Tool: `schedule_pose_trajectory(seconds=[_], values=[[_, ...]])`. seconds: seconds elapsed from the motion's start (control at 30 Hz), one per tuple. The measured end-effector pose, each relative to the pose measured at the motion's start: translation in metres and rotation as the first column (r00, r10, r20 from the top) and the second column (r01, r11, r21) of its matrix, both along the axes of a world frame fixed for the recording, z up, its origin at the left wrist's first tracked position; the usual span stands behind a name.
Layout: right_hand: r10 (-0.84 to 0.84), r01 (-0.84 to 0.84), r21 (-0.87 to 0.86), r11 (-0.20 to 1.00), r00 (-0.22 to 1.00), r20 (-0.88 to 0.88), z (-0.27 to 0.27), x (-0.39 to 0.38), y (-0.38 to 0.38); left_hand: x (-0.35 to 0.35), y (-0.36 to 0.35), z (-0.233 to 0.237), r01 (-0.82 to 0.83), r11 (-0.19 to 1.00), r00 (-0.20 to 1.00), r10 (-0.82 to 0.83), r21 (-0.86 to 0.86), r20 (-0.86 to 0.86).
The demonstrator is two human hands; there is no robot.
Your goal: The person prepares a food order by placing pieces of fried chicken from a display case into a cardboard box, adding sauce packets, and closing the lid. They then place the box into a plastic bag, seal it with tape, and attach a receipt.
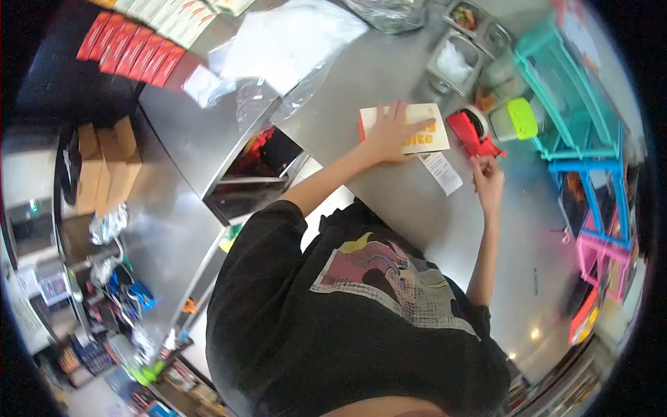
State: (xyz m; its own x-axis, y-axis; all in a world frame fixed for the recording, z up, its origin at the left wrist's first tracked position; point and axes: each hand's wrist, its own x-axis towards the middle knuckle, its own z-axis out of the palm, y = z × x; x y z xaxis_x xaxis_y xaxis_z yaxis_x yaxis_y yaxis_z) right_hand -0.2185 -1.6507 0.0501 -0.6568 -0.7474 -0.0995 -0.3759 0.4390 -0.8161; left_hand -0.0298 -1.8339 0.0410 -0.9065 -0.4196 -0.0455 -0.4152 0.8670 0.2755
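Observation:
A white box with orange lettering (422, 142) lies on the steel counter. My left hand (390, 135) rests on top of it with the fingers spread. From beneath the box's near edge a printed paper slip (440, 174) sticks out. Just right of the box stands a red tape dispenser (479, 142) with a roll of tape (474, 123) in it. My right hand (490, 182) is closed in a pinch at the dispenser's near end. Whatever lies between those fingertips is too small to make out.
Metal containers of food (455, 62) and a lime-lidded tub (515, 119) stand beyond the dispenser. Teal baskets (549, 83) line the right side. A plastic-wrapped white stack (285, 42) lies at the back left, near rows of red boxes (128, 48). An open drawer (240, 191) sits below the counter.

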Motion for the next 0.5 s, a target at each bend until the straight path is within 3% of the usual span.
schedule_pose_trajectory(seconds=[0.07,0.13,0.17,0.2,0.3,0.33,0.4,0.47,0.5], values=[[0.061,-0.06,-0.029,0.998,0.997,0.039,0.02,0.005,-0.009,0.005,0.012,-0.004,-0.041,0.994,0.992,0.029,-0.103,-0.12],[0.11,-0.104,-0.071,0.992,0.99,0.088,0.022,0.012,-0.036,0.019,0.018,0.005,-0.054,0.998,0.951,0.058,0.023,-0.305],[0.246,-0.233,-0.271,0.934,0.969,0.013,0.014,0.017,-0.059,0.029,0.022,0.01,-0.068,0.987,0.92,0.119,0.146,-0.374],[0.353,-0.35,-0.45,0.821,0.932,-0.081,0.009,0.024,-0.083,0.042,0.019,0.014,-0.083,0.987,0.92,0.128,0.135,-0.37],[0.559,-0.54,-0.441,0.717,0.823,-0.101,0.034,0.067,-0.158,0.092,0.0,0.015,-0.211,0.894,0.794,0.393,0.395,-0.465],[0.606,-0.582,-0.427,0.692,0.79,-0.094,0.036,0.079,-0.189,0.111,-0.012,0.016,-0.291,0.852,0.731,0.492,0.436,-0.473],[0.67,-0.67,-0.368,0.644,0.727,-0.15,0.025,0.103,-0.253,0.144,-0.038,0.027,-0.25,0.545,0.484,0.786,0.8,-0.385],[0.664,-0.743,-0.419,0.521,0.662,-0.348,-0.002,0.128,-0.324,0.175,-0.072,0.022,-0.301,0.481,0.358,0.857,0.824,-0.37],[0.664,-0.743,-0.42,0.521,0.662,-0.347,-0.018,0.139,-0.357,0.187,-0.084,0.028,-0.297,0.47,0.348,0.864,0.832,-0.364]])
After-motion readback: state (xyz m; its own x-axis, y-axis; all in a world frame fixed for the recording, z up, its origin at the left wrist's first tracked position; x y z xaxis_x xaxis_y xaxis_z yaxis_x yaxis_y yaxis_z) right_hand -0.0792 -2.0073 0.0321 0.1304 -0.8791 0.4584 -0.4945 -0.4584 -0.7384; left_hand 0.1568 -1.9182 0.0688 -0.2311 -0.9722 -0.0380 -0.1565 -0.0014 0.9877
